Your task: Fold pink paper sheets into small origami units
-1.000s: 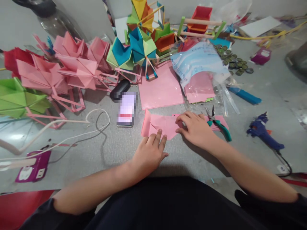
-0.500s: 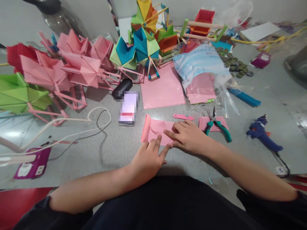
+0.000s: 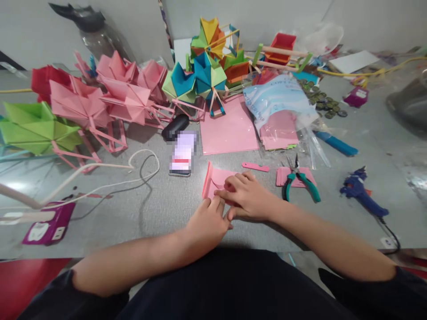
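A partly folded sheet of pink paper [image 3: 215,178] lies on the grey table in front of me, its left edge standing up as a flap. My left hand [image 3: 210,220] is at the paper's near edge, fingers bent and pinching there. From the right, my right hand [image 3: 248,195] curls over the sheet, its thumb and forefinger meeting the left fingertips and covering much of the paper. Beyond the right hand is a pink-handled craft cutter [image 3: 255,167]. Pliers with teal grips [image 3: 296,178] rest on a stack of small pink papers [image 3: 281,176].
Pink folded-paper models [image 3: 128,100] and a green one [image 3: 36,129] line the back left. A phone [image 3: 183,151] sits near a black case [image 3: 175,127]. Larger pink sheets [image 3: 228,129] lie behind. A blue glue gun [image 3: 363,191] is at right, a white cable [image 3: 147,178] at left.
My right hand has slid left across the pink paper, its fingers now more curled and up against the left hand. The left hand stays at the near edge. The view has shifted slightly.
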Action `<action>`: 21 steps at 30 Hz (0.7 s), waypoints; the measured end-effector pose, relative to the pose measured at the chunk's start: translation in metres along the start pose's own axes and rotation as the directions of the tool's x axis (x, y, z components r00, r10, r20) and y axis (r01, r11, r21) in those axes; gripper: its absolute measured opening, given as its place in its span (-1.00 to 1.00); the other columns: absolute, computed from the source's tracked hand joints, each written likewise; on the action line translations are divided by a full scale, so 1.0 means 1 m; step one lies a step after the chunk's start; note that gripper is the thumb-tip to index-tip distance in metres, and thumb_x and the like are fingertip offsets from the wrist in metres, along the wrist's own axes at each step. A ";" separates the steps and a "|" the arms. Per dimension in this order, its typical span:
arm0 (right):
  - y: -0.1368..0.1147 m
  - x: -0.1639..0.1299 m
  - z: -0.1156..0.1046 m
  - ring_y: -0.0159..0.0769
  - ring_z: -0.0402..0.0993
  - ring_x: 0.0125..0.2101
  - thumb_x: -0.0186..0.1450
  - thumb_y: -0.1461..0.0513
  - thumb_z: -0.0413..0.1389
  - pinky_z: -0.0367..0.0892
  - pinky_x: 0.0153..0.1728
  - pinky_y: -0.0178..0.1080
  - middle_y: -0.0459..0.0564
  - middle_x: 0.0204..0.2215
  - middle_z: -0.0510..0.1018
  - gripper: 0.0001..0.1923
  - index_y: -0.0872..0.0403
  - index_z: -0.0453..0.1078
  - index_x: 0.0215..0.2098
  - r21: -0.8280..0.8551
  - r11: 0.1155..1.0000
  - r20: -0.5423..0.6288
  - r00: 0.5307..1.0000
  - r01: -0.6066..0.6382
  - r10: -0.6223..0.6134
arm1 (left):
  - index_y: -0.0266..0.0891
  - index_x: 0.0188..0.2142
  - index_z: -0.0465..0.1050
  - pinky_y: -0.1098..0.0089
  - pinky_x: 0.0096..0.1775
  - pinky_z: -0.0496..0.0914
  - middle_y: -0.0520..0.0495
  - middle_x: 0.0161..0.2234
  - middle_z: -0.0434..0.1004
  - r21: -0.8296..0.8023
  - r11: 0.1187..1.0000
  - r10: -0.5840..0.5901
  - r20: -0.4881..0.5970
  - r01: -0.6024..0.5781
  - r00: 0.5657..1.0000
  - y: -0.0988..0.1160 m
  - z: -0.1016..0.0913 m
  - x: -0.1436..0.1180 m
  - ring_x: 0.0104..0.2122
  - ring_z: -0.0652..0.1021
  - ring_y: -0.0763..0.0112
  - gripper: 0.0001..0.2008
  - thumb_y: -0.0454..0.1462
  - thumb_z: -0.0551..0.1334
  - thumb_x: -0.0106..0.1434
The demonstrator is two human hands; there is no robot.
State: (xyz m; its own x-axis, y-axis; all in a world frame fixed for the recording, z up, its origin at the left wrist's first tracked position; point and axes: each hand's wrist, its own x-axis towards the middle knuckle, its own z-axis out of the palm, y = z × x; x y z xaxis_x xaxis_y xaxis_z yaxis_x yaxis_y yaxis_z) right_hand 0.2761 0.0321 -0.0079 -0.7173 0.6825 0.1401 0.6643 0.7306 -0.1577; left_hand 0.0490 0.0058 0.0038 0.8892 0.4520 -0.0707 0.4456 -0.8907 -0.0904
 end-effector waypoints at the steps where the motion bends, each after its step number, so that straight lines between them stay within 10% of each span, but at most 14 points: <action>1: 0.000 0.002 0.002 0.00 0.35 -0.09 0.47 -0.41 -0.43 0.12 -0.04 0.02 0.17 -0.03 0.53 0.00 -0.07 0.47 0.38 0.013 1.000 0.023 1.000 0.008 -0.008 | -0.29 0.04 0.62 0.20 -0.13 0.46 -0.47 0.04 0.70 0.000 1.000 0.006 -0.007 -0.006 1.000 0.001 0.001 0.000 0.08 0.62 -0.08 -0.62 -0.01 0.35 0.50; 16: 0.005 0.012 0.005 0.06 0.28 -0.11 0.36 -0.52 -0.29 0.08 -0.02 0.05 0.22 -0.02 0.53 0.10 -0.06 0.34 0.50 -0.119 0.962 0.037 0.967 -0.245 0.251 | -0.34 0.34 0.43 0.21 -0.13 0.46 -0.61 0.26 0.56 0.008 1.000 0.006 -0.035 -0.006 0.999 -0.001 0.002 -0.001 -0.02 0.64 0.01 -0.37 0.01 0.39 0.47; 21: 0.012 0.002 0.003 0.07 0.30 0.00 0.46 -0.45 -0.33 0.07 0.09 0.11 0.20 0.07 0.52 -0.03 -0.05 0.56 0.25 -0.040 0.999 -0.066 0.997 -0.036 0.034 | -0.28 0.24 0.53 0.21 -0.18 0.45 -0.54 0.23 0.59 0.019 1.000 -0.005 -0.028 0.006 1.000 -0.001 0.000 -0.002 -0.04 0.64 0.01 -0.51 0.01 0.34 0.51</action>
State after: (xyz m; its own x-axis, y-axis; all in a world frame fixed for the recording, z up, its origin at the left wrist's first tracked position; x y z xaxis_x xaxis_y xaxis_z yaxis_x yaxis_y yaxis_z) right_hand 0.2815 0.0422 -0.0124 -0.6792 0.7065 0.1987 0.6978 0.7056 -0.1235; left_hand 0.0463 0.0060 0.0042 0.8895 0.4550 -0.0425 0.4485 -0.8870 -0.1095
